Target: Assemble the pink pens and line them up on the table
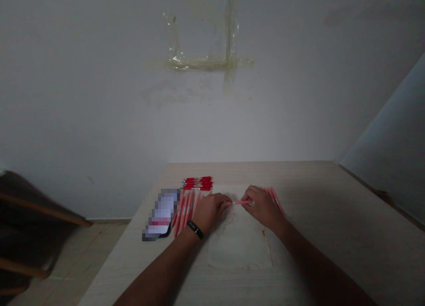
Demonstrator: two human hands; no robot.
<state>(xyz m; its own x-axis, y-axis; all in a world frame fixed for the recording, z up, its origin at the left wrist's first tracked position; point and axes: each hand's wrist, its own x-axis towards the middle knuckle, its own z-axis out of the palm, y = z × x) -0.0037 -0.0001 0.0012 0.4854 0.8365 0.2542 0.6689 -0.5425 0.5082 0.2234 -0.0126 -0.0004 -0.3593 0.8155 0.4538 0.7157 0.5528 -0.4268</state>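
Note:
A slim pink pencil-like stick (244,202) lies level between my hands, just above the table. My left hand (209,207), with a black band on its wrist, is closed in a pinch at the stick's pale left end; whether its fingers also hide something small cannot be made out. My right hand (263,205) grips the stick's other end between thumb and fingers. Several similar pink sticks (183,212) lie side by side left of my left hand. More pink sticks (275,199) rest beyond my right hand, partly covered by it.
Red pens (198,183) lie in a stack behind the pink sticks. A phone (162,213), its screen blurred out, sits at the table's left side. Pinkish flecks (230,215) are scattered under my hands on the pale wooden table (308,182). A wall with tape (199,66) stands behind.

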